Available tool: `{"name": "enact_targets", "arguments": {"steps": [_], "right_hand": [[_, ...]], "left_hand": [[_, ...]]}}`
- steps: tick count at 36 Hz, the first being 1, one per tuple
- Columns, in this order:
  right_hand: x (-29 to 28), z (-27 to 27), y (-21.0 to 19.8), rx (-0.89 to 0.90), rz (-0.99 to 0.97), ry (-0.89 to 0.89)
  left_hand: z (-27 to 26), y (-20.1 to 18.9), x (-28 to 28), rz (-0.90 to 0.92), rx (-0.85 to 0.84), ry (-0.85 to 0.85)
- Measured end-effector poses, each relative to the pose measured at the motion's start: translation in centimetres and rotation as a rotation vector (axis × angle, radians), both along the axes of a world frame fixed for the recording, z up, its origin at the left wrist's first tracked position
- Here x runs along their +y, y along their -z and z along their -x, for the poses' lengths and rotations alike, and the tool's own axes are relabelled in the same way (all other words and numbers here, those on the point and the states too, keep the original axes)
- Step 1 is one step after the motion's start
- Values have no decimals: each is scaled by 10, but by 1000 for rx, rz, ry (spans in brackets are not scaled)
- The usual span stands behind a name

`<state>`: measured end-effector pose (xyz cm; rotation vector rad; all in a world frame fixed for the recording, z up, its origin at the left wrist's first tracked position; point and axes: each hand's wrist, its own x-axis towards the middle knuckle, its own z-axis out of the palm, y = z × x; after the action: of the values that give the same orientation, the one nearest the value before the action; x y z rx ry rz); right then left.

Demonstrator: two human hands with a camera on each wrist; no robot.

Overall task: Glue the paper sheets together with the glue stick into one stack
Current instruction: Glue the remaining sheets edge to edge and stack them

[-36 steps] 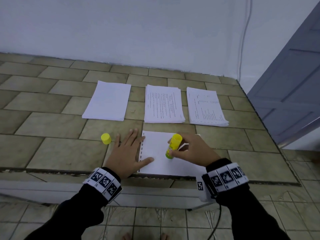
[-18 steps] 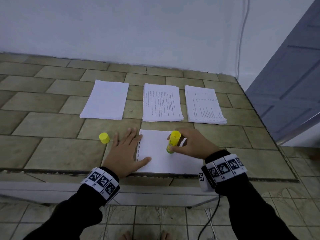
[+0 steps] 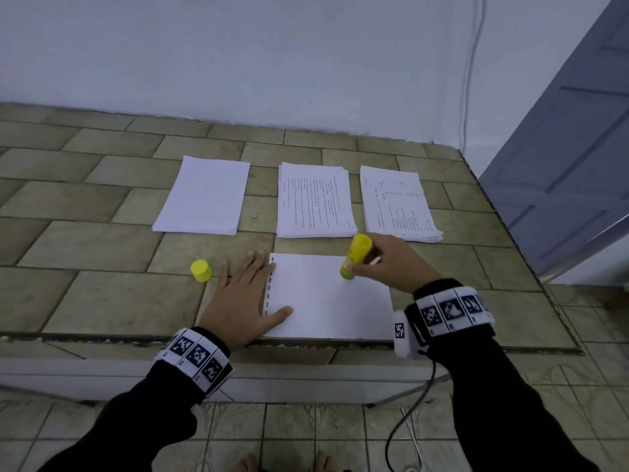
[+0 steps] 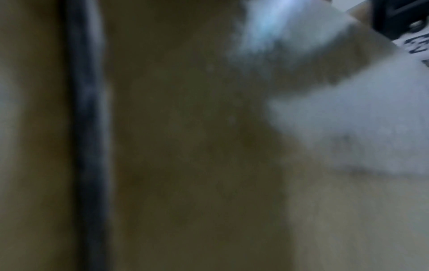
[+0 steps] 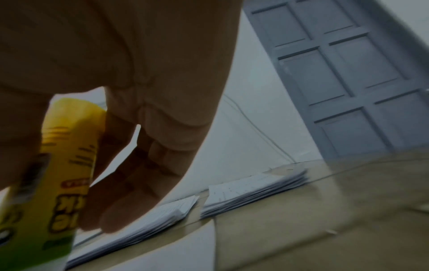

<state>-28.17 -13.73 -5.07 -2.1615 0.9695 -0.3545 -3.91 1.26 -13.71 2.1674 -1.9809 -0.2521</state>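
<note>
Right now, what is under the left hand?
The left hand lies flat on the tiled table, its thumb pressing the left edge of the white sheet that the glue stick touches. The palm hides whatever lies beneath it; the left wrist view is too blurred to help.

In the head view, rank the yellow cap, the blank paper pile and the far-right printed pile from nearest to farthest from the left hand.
1. Yellow cap, on the tiles just left of the left hand.
2. Blank paper pile, beyond the hand, back left.
3. Far-right printed pile, back right, behind the right hand.
</note>
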Motion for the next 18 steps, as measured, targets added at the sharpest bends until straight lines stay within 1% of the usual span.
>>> {"name": "enact_targets", "arguments": {"steps": [4, 8, 14, 18], "right_hand": [[17, 32, 2, 26, -74, 14], [28, 50, 4, 31, -124, 10], [32, 61, 4, -2, -163, -16], [28, 59, 2, 31, -153, -34]], "left_hand": [[0, 1, 0, -3, 2, 3], [-2, 3, 0, -5, -16, 16], [-1, 2, 0, -28, -31, 23], [-1, 1, 0, -31, -38, 26]]}}
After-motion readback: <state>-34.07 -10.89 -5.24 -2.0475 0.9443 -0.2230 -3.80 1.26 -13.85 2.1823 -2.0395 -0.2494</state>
